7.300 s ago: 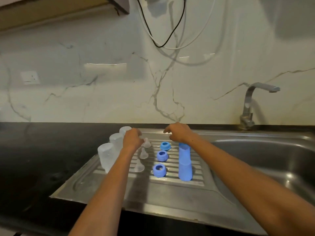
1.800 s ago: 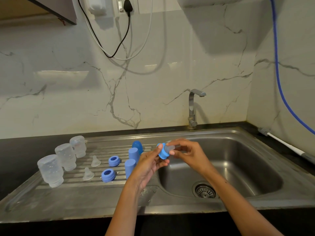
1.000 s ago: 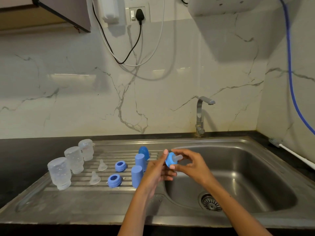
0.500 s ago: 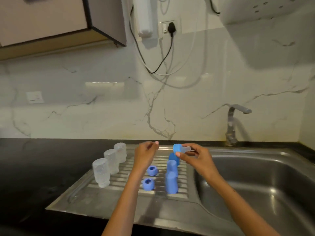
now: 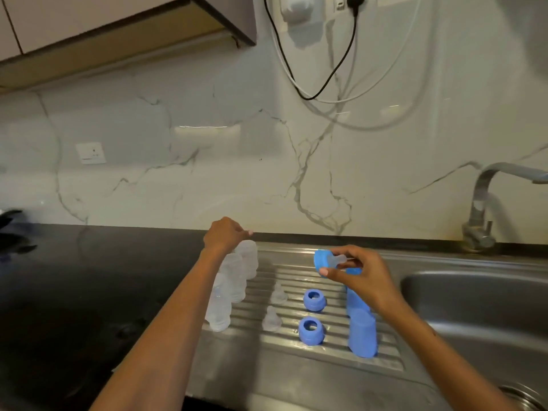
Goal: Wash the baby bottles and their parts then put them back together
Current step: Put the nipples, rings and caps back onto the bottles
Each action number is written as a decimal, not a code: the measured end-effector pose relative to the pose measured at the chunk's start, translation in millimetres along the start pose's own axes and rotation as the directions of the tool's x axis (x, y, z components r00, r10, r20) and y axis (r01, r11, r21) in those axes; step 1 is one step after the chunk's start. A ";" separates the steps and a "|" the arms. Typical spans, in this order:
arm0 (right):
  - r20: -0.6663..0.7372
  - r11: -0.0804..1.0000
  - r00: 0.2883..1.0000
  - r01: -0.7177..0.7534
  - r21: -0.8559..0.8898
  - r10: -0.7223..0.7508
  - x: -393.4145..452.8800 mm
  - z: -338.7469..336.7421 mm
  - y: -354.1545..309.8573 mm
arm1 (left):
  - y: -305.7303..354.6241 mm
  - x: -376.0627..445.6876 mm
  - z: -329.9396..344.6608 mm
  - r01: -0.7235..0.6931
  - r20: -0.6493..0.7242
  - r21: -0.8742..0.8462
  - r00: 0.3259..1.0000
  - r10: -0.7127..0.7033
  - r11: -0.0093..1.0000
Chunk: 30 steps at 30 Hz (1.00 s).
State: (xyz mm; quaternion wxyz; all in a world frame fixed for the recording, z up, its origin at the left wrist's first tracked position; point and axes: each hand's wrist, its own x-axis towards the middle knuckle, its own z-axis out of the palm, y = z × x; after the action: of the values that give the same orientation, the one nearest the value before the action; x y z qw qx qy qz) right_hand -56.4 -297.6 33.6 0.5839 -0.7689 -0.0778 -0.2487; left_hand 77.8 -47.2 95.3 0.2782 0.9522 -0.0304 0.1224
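Observation:
My right hand [image 5: 360,275] holds a blue collar ring with a clear teat [image 5: 326,260] pushed through it, above the steel drainboard [image 5: 296,366]. My left hand [image 5: 224,235] hovers with curled fingers over the farthest of three clear bottles [image 5: 247,258], which stand upside down in a row; whether it touches that bottle is unclear. Two loose clear teats [image 5: 271,320] and two blue collar rings [image 5: 310,330] lie on the ribs. Blue caps [image 5: 362,336] stand to the right, partly behind my right forearm.
The sink basin [image 5: 480,307] lies to the right with a steel tap [image 5: 482,209] at the back. Black countertop [image 5: 74,292] stretches to the left. Cables hang from a wall socket [image 5: 351,0] above.
The view has swung left from the basin to the drainboard. My left hand let go of the collar and teat and reached to the far bottle. My right hand keeps the assembled piece.

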 end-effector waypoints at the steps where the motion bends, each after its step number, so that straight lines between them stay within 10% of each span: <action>1: 0.000 1.000 1.000 0.004 -0.010 -0.004 -0.2 0.9 0.8 | -4.2 4.8 1.7 0.015 0.029 0.050 0.999 -0.017 0.999; 16: -0.001 1.000 1.000 0.002 -0.026 -0.002 -5.0 -0.1 9.6 | -1.8 26.6 31.9 0.054 0.072 0.383 0.994 -0.088 0.922; 30: -0.193 0.996 0.981 -0.040 -0.086 0.023 -18.2 -99.2 2.4 | 135.8 -38.6 22.2 -0.200 -0.072 -0.268 0.980 0.188 0.942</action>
State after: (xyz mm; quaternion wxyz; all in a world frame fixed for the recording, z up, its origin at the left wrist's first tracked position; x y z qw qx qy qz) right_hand -100.1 -388.2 42.3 0.5577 -0.7678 0.0023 -0.3154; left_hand 28.0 -174.1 138.5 0.3943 0.8939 -0.1345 0.1653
